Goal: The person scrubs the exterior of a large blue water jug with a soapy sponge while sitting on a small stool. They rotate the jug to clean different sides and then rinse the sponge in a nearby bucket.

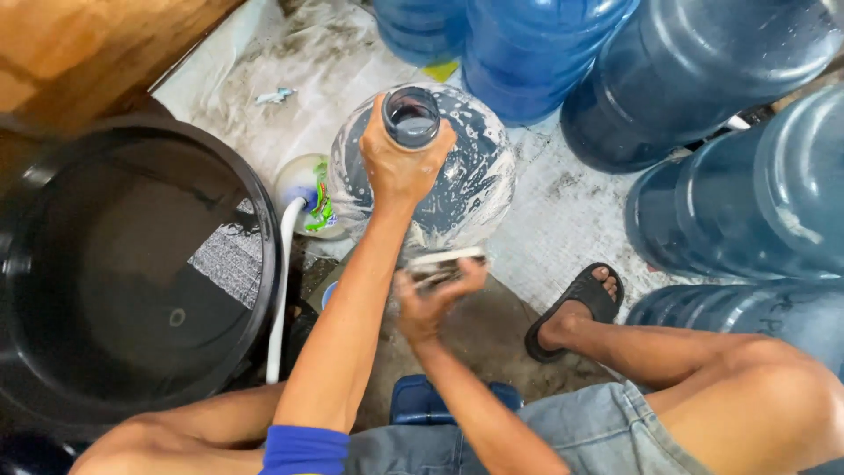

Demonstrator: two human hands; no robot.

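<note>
A large water jug (470, 180), covered in soap foam, stands upright on the wet floor in front of me. My left hand (397, 161) grips its neck just below the open mouth (411, 116). My right hand (429, 295) holds a flat scrubbing brush (446, 261) against the jug's lower near side; the hand is blurred by motion. I sit low with my knees apart and my right foot in a black sandal (576, 308).
A big black tub (264, 264) of dark water is at left, with a white hose (283, 281) over its rim. A small bottle (303, 189) stands beside the jug. Several blue water jugs (694, 79) crowd the top and right. A blue stool (422, 400) is under me.
</note>
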